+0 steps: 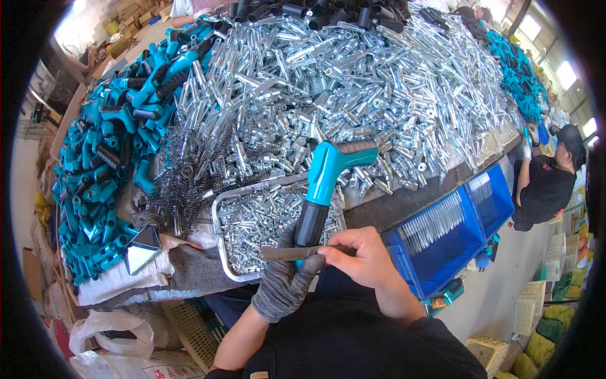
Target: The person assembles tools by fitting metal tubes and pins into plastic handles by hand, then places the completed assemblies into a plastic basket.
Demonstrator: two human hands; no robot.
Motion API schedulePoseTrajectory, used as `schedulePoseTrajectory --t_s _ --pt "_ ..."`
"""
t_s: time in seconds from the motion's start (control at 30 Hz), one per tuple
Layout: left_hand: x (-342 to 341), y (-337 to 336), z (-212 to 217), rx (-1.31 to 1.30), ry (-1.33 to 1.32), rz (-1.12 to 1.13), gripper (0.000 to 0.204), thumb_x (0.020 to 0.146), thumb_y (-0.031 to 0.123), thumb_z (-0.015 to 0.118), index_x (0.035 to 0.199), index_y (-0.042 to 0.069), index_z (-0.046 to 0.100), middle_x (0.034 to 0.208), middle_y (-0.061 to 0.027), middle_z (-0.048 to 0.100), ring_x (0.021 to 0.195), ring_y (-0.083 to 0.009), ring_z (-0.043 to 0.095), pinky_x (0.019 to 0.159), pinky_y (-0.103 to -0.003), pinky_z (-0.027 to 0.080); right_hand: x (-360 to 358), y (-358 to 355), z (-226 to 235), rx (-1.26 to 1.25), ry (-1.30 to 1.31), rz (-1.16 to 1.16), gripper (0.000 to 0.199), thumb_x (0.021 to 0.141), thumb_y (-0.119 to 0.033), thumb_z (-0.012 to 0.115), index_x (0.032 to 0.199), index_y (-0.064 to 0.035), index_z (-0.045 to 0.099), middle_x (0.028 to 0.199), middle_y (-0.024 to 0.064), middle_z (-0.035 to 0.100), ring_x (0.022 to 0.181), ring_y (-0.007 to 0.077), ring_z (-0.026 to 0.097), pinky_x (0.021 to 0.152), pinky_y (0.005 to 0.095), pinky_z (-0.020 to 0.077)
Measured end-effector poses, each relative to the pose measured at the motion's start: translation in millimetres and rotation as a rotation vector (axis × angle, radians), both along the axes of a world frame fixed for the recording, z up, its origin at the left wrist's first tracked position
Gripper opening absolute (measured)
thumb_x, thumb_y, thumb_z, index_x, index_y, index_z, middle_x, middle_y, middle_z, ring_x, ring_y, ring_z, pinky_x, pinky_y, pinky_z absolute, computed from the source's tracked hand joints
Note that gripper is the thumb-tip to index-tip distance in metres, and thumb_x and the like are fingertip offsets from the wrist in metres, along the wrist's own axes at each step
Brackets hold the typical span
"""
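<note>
My left hand [284,290], in a grey knit glove, is closed round the lower end of a teal tool body [324,177] with a bent, black-topped handle and a black sleeve. The body stands nearly upright, its handle end away from me. My bare right hand [363,256] pinches a narrow flat metal strip [287,253] lying crosswise over the sleeve's lower end. The strip's left end sticks out past the glove; my left thumb is close to it. Just behind my hands, a metal-rimmed tray [221,234] holds many small silver pins.
Silver metal parts [353,82] are heaped over the table, dark springs [189,180] at their left. Teal bodies [95,183] pile up at far left. Blue bins [435,252] with thin rods hang along the right edge. A person in black [549,183] works at right.
</note>
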State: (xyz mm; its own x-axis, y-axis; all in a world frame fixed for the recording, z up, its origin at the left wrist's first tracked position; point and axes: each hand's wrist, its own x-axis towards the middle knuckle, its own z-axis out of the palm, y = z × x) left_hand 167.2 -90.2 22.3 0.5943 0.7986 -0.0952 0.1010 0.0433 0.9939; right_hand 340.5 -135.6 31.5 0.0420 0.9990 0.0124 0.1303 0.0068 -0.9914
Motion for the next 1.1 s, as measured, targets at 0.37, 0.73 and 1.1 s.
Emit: schedulePoseTrajectory --t_s 0.37,0.73,1.1 --pt "13.9 1.8 14.7 -0.236 -0.276 0.063 0.049 0.085 0.021 0.068 0.122 0.002 0.042 0.104 -0.0078 0.059 0.091 -0.0134 0.057 0.079 -0.029 0.048 34.9 -9.0 -10.4 0.045 0.111 -0.173 0.021 0.084 -0.017 0.067 0.071 -0.0009 0.064 0.055 -0.0040 0.053 0.050 0.0010 0.040 0.044 0.0207 0.0284" --pt "8.7 -0.2 7.5 -0.143 -0.127 0.030 0.043 0.088 0.017 0.064 0.121 0.001 0.043 0.096 -0.0051 0.058 0.087 -0.0102 0.055 0.075 -0.026 0.047 10.6 -4.3 -1.5 -0.041 0.028 -0.034 0.020 0.085 -0.019 0.066 0.077 -0.0003 0.066 0.053 -0.0052 0.049 0.050 0.0012 0.038 0.044 0.0218 0.0289" --pt "14.1 0.6 1.2 0.144 0.021 0.091 0.032 0.088 0.019 0.064 0.111 0.001 0.052 0.098 -0.0084 0.060 0.092 -0.0150 0.056 0.080 -0.030 0.046 8.4 -2.9 -10.3 -0.061 0.107 -0.114 0.026 0.086 -0.022 0.066 0.072 0.0000 0.065 0.052 -0.0054 0.048 0.049 0.0008 0.038 0.043 0.0218 0.0278"
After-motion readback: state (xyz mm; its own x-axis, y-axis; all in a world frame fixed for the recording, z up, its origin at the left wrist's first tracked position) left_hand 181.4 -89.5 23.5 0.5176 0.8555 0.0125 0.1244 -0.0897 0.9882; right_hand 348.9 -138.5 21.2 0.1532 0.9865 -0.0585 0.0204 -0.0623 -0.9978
